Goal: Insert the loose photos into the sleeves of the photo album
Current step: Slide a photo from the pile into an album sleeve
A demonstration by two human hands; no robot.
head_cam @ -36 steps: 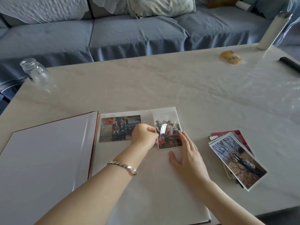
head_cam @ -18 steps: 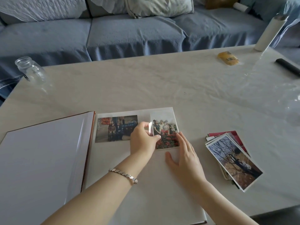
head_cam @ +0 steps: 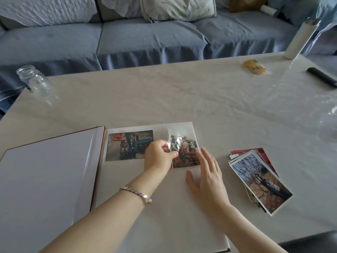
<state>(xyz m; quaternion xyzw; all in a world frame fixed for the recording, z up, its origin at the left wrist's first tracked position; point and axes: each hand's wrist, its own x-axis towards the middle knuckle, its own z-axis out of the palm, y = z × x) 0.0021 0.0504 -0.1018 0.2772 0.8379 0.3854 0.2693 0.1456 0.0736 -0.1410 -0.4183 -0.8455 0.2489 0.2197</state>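
Here, left hand (head_cam: pixel 158 159) pinches sleeve film (head_cam: pixel 169 138) (right hand (head_cam: pixel 207 177) flat against photo (head_cam: pixel 186 158)).

album (head_cam: pixel 45 179) on table (head_cam: pixel 164 99), 7 o'clock | photo stack (head_cam: pixel 260 181) at album's 3 o'clock, apart | jar (head_cam: pixel 34 83) 10 o'clock | wrapped item (head_cam: pixel 254 67), possibly a snack, 1 o'clock

We look across a pale bench (head_cam: pixel 164 99) set in front of a sofa (head_cam: pixel 145 39) draped in a blue cover, with a light cushion (head_cam: pixel 176 7) propped against its back. A clear glass jar (head_cam: pixel 34 82) sits at the bench's far left corner. At the far right stands a white cylinder (head_cam: pixel 299 40), with a yellow packet (head_cam: pixel 254 67) near it and a black bar-shaped object (head_cam: pixel 321 76) by the edge. Crinkled clear plastic film (head_cam: pixel 324 110) lies along the right side.
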